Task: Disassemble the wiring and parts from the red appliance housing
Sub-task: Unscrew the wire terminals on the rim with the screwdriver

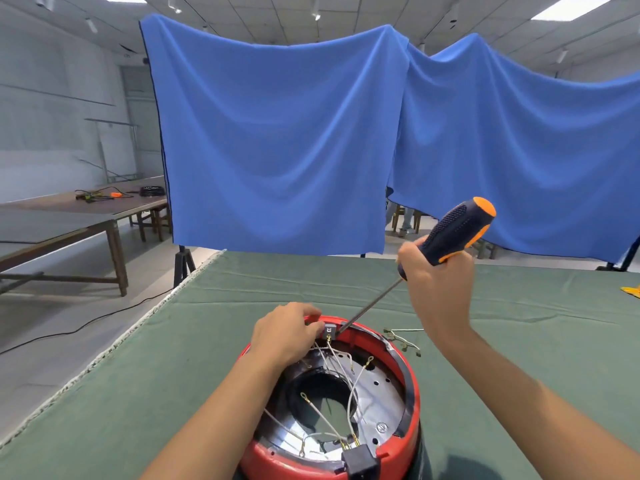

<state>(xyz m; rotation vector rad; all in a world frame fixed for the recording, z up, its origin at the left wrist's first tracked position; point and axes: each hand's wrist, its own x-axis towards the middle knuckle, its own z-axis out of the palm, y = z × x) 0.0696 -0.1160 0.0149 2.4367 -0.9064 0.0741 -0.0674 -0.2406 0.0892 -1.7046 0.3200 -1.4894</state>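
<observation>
A: Two hands noted over the red housing (pixel 412 389), which is set on the green-covered table (pixel 173 341).

B: Fingers?

A: Left hand (pixel 287 336): fingers curled on the far rim, beside a grey terminal block (pixel 329 330). Right hand (pixel 438 282): fingers wrapped round the screwdriver (pixel 450 233), tip placed at that block. Loose white wires (pixel 353 386) seen inside.

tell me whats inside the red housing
Inside the red housing: loose white wires with ring terminals, a shiny metal plate with a dark central opening, and a black connector block at the near rim. The left hand covers the far-left part.
</observation>
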